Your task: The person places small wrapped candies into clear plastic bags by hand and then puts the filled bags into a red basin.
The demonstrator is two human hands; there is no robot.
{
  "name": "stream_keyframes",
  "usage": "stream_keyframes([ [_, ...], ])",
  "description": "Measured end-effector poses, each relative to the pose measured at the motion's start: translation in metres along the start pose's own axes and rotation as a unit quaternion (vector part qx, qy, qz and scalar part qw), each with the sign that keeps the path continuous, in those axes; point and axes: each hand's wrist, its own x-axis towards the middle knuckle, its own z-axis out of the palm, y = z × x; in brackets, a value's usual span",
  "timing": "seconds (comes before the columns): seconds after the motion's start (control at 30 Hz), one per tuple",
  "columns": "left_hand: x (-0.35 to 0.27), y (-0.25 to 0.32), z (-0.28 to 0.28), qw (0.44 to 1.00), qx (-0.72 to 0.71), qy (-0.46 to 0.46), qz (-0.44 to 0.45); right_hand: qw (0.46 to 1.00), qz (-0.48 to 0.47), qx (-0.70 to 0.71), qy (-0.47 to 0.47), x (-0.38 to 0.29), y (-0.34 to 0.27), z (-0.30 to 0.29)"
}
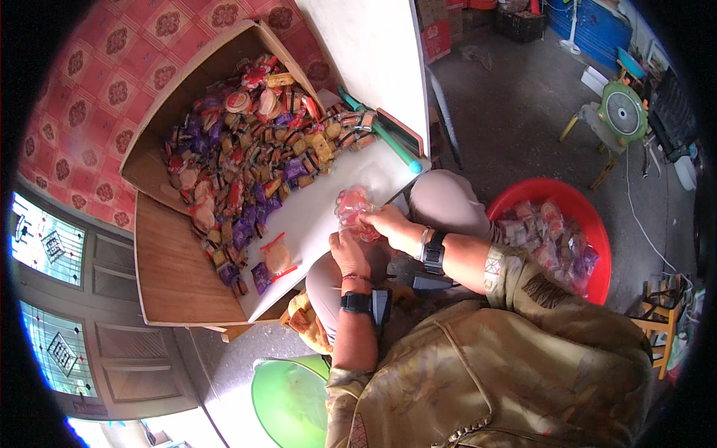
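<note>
Above my lap, at the near edge of the white tabletop [322, 207], I have a clear plastic package with red print [353, 201] between my hands. My right hand [391, 224] grips its right side, thumb on top. From below, my left hand [348, 255] pinches its lower edge; the fingertips are partly hidden. On the tabletop to the left lie a round wafer-like snack in a clear wrapper with red ends [276, 256] and a purple packet [261, 278]. Beyond them spreads a large heap of small wrapped snacks [263, 145], yellow, brown, red and purple.
A wooden-sided tray [190, 263] surrounds the heap. A turquoise-handled tool [395, 147] and a red-rimmed flat object [400, 131] lie at the right. On the floor stand a red basin [602, 246] of wrapped packets and a green bucket [285, 392]. A green fan [623, 113] rests on a stool.
</note>
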Motion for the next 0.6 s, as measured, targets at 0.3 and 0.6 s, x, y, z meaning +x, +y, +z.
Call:
stream_keyframes([
  [0.3,-0.016,-0.003,-0.007,0.946,0.239,-0.021,0.218,0.996,0.048,0.074,0.02,-0.03,-0.031,0.01],
  [0.6,-0.016,0.01,0.009,0.993,-0.074,-0.031,-0.087,0.993,0.073,0.068,-0.068,-0.04,-0.042,-0.006],
])
